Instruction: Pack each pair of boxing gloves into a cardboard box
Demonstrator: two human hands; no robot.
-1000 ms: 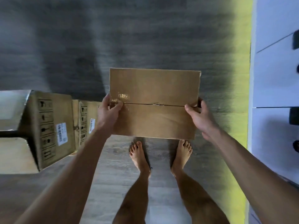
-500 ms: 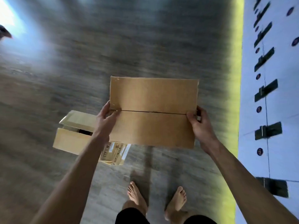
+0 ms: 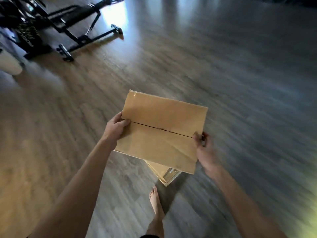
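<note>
Carried on over the floor (image 3: 240,83) since a moment earlier, the cardboard box (image 3: 161,131) was clamped at both ends by the left hand (image 3: 116,127) and right hand (image 3: 204,150) above a second box (image 3: 164,172), and was best kept level.

Your left hand (image 3: 116,127) is at the left edge of the cardboard box (image 3: 163,133) and your right hand (image 3: 205,152) at its right, with a second box (image 3: 164,172) on the floor under it, just ahead of your foot (image 3: 156,201), and an exercise frame (image 3: 68,31) far ahead-left.
</note>
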